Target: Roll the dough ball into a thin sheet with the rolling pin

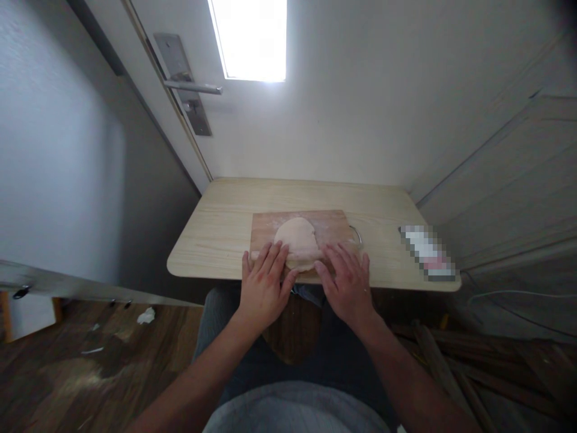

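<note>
A round, flattened piece of pale dough [295, 231] lies on a floured wooden cutting board [264, 224]. Across its near part runs a light wooden rolling pin [303, 254], much of it covered by my hands and hard to tell from the dough in colour. My left hand [265, 279] is closed over the pin's left part, fingers draped across it and thumb on the near side. On the right part, my right hand [345, 276] holds it the same way, the thumb pointing inward. Dough shows between the two hands and slightly in front of the pin.
The board has a metal handle [357, 234] on its right. It rests on a small pale wooden table [216, 222] against a white door with a lever handle [193, 87]. A blurred-out flat object [428, 252] lies at the table's right. Wooden slats [487, 367] are below right.
</note>
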`<state>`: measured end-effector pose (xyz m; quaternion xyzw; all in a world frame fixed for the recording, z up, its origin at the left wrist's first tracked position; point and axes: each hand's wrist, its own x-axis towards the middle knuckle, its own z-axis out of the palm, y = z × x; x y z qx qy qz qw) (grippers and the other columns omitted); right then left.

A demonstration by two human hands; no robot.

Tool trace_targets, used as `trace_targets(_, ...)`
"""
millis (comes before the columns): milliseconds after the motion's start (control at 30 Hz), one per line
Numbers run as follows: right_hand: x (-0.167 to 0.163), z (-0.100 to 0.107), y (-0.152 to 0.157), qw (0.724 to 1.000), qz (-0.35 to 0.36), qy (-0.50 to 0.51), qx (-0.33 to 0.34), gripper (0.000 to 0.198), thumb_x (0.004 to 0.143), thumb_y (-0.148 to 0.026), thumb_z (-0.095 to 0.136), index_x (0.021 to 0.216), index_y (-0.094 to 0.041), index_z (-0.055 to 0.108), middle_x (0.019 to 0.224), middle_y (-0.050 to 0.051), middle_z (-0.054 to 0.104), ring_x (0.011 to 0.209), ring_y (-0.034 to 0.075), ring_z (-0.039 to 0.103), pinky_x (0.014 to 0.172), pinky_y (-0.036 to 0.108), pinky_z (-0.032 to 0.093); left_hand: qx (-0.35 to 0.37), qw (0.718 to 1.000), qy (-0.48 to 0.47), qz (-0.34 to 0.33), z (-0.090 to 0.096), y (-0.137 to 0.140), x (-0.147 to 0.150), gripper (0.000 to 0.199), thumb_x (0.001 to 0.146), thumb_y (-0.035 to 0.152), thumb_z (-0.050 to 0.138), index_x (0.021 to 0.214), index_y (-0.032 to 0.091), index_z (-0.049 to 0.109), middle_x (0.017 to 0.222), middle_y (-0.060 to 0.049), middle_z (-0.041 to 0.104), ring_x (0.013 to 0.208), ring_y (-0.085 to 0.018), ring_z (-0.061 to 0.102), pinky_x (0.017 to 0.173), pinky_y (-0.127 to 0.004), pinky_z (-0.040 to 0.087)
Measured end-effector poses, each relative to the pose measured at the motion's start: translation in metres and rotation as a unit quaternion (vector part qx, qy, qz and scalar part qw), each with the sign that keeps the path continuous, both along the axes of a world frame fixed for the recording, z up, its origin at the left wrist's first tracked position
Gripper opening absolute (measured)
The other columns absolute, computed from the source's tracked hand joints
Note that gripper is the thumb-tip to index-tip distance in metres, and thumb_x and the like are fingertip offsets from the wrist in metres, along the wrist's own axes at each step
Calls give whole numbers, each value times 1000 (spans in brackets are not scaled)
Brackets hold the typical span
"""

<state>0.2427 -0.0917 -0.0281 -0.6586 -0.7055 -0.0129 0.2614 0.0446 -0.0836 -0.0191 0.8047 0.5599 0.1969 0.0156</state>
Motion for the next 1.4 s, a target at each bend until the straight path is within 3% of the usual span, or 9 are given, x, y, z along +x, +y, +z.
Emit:
trace_targets(100, 6, 5, 19, 1000, -9, 6, 2, 43, 102, -49, 39, 121, -22, 67, 137, 11, 64, 134, 30, 49, 118, 62, 15, 0, 1000, -1, -3, 8, 3, -1, 49, 102, 49, 42, 145, 27, 52, 154, -7, 50, 147, -28, 39, 123, -62, 14)
trace_targets(267, 11, 1, 55, 998, -27, -47, -19, 45, 103, -45, 37, 128, -20, 65, 141, 13, 61, 133, 31, 48, 115, 59, 20, -3, 1000, -6, -5, 23, 36, 3, 38, 103, 43, 38, 108, 29, 74, 141, -2, 64, 136, -25, 52, 122, -58, 22)
trace_targets(433, 11, -7, 59, 997, -25, -73, -24, 44, 103, -43, 37, 129, -21, 65, 142, 11, 60, 133, 31, 47, 114, 57, 22, 1, 998, 14, 53, 26, 66, 3, 45, 103, 42, 35, 139, 26, 57, 146, -7, 59, 136, -27, 50, 116, -56, 33)
trace_targets(533, 10, -4, 58, 996, -27, -80, -27, 45, 102, -40, 37, 134, -21, 63, 144, 12, 59, 135, 32, 45, 115, 58, 19, -26, 997, 58, 50, 23, 71, 1, 48, 104, 45, 30, 143, 27, 52, 151, -9, 53, 139, -31, 45, 114, -62, 33)
trace_targets(767, 7, 3, 51, 997, -20, -76, -26, 47, 103, -41, 36, 134, -17, 63, 145, 12, 58, 138, 32, 43, 117, 57, 20, -36, 996, 77, 36, 16, 61, -1, 50, 104, 45, 25, 143, 29, 52, 153, -8, 51, 140, -32, 43, 113, -64, 32)
trace_targets(900, 7, -5, 30, 998, -22, -57, -8, 48, 104, -43, 35, 133, -16, 63, 147, 11, 56, 141, 31, 41, 119, 55, 21, -21, 997, 67, 28, 14, 49, -2, 49, 104, 48, 30, 143, 29, 53, 154, -7, 50, 142, -32, 41, 116, -61, 31)
trace_targets(1133, -1, -23, -5, 998, -45, -13, 41, 48, 104, -40, 38, 145, -18, 51, 155, 13, 47, 148, 32, 31, 118, 60, 22, 0, 999, 39, 16, 14, 25, -4, 47, 103, 45, 38, 145, 28, 50, 155, -7, 49, 145, -31, 39, 117, -59, 30)
trace_targets(1400, -3, -36, -30, 993, -18, 45, 103, 43, 102, -35, 48, 141, -20, 52, 151, 13, 51, 147, 30, 36, 120, 57, 24, -12, 999, 32, 11, 5, 2, -10, 48, 103, 44, 39, 147, 27, 49, 158, -4, 45, 148, -28, 36, 120, -55, 28)
